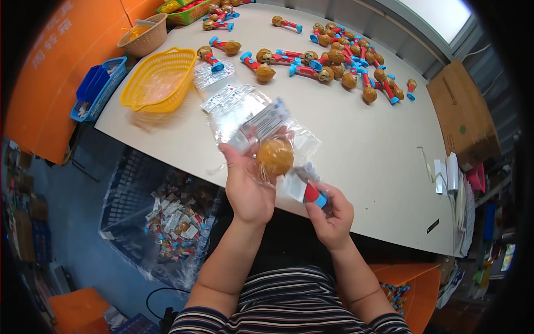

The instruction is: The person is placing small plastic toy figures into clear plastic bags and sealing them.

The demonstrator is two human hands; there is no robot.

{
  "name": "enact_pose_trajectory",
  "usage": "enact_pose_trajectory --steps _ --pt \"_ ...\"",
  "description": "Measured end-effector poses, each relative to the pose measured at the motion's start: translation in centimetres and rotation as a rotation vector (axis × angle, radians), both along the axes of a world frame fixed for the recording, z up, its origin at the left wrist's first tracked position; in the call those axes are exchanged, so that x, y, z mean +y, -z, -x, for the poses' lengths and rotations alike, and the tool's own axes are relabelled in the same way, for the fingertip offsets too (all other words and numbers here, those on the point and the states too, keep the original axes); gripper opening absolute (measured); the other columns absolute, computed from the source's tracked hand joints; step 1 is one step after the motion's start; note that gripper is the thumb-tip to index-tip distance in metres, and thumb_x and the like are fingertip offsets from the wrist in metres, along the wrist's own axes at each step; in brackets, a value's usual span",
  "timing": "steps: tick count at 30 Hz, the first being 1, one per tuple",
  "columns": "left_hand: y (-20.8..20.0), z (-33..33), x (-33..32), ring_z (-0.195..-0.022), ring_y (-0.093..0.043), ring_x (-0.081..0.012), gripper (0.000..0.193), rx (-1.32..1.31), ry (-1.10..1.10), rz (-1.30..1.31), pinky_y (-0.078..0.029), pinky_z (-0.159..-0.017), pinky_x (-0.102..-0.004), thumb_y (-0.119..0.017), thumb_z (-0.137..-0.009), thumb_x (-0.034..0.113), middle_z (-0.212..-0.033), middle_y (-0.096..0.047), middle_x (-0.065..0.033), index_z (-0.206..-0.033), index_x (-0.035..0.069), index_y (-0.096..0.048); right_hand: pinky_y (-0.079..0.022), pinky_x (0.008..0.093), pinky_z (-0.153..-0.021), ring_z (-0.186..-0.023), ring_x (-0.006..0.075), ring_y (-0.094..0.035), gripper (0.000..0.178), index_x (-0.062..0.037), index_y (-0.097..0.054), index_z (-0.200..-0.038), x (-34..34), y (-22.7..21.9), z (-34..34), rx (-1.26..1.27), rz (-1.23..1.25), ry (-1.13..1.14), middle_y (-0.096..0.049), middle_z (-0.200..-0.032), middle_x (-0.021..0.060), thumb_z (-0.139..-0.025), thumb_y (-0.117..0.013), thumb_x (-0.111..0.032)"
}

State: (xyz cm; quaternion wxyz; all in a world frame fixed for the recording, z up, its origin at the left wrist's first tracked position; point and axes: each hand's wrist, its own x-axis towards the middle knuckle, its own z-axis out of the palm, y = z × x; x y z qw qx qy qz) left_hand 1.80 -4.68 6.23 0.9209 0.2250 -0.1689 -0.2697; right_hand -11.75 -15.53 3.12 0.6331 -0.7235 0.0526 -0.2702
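Over the table's near edge, my left hand (pixel 245 186) holds a clear plastic bag (pixel 303 139) with a printed label, its thumb up and its other fingers mostly hidden behind the film. A shiny brown ball head (pixel 274 157) rests against that palm, seen through or beside the film. Closed around the blue end of a red and blue toy handle (pixel 315 195) is my right hand (pixel 334 214). A blurred whitish piece covers the stretch between ball and handle, so their join is hidden. Flat clear bags (pixel 228 103) with printed headers lie just beyond my left hand.
Similar ball-headed toys (pixel 336 55) are heaped across the table's far side. A yellow basket (pixel 158 80), a blue basket (pixel 103 89) and a tan basket (pixel 143 34) stand left. Below, a lined crate (pixel 181 217) holds bagged toys. A cardboard box (pixel 464 111) stands right; an orange bin (pixel 417 289) sits below.
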Motion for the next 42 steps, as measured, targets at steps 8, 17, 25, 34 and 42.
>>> enact_pose_trajectory --steps 8,17,25,34,42 --pt "-0.5 1.2 0.9 -0.115 -0.06 -0.02 0.051 0.08 -0.077 -0.221 -0.051 -0.094 -0.0323 -0.059 -0.1 0.016 -0.125 -0.059 -0.018 -0.14 -0.001 -0.033 -0.054 0.0343 -0.091 -0.108 0.0234 -0.064 0.047 0.0053 -0.046 -0.13 1.0 -1.3 -1.1 -0.023 -0.276 -0.001 -0.06 -0.121 0.0161 -0.088 -0.067 0.002" --pt "1.2 1.1 2.0 -0.11 -0.063 -0.0207 0.046 -0.029 -0.165 -0.233 -0.051 -0.093 -0.0316 -0.063 -0.098 0.017 -0.12 -0.063 -0.0177 -0.135 0.002 -0.04 -0.059 0.0398 -0.089 -0.11 0.0232 -0.063 0.042 0.0044 -0.044 -0.133 1.4 -0.9 -0.5 0.122 -0.409 -0.126 -0.057 -0.125 0.0174 -0.094 -0.059 -0.001" --pt "0.4 1.7 3.4 -0.12 -0.058 -0.0253 0.051 0.011 -0.069 -0.104 -0.047 -0.102 -0.0394 -0.053 -0.102 0.031 -0.127 -0.06 -0.0196 -0.14 0.0 -0.038 -0.059 0.0382 -0.089 -0.108 0.0218 -0.063 0.041 0.005 -0.044 -0.131 2.2 -0.4 -0.1 0.09 -0.358 -0.096 -0.06 -0.121 0.016 -0.093 -0.058 0.002" --pt "1.2 1.3 5.1 -0.115 -0.062 -0.0255 0.048 0.068 -0.074 -0.022 -0.05 -0.101 -0.0393 -0.065 -0.097 0.023 -0.119 -0.062 -0.0172 -0.134 0.001 -0.044 -0.056 0.031 -0.088 -0.108 0.0195 -0.062 0.053 0.0023 -0.043 -0.132 4.7 -1.0 0.3 0.033 -0.255 -0.09 -0.061 -0.118 0.0146 -0.085 -0.066 0.008" --pt "1.8 1.7 5.6 -0.122 -0.058 -0.0272 0.054 0.081 0.046 0.185 -0.048 -0.105 -0.0444 -0.069 -0.093 0.024 -0.127 -0.058 -0.0164 -0.135 0.005 -0.041 -0.06 0.0344 -0.083 -0.097 0.0237 -0.069 0.052 0.0047 -0.044 -0.133 4.8 -1.3 0.6 0.129 -0.479 -0.165 -0.064 -0.115 0.0182 -0.086 -0.065 0.008"
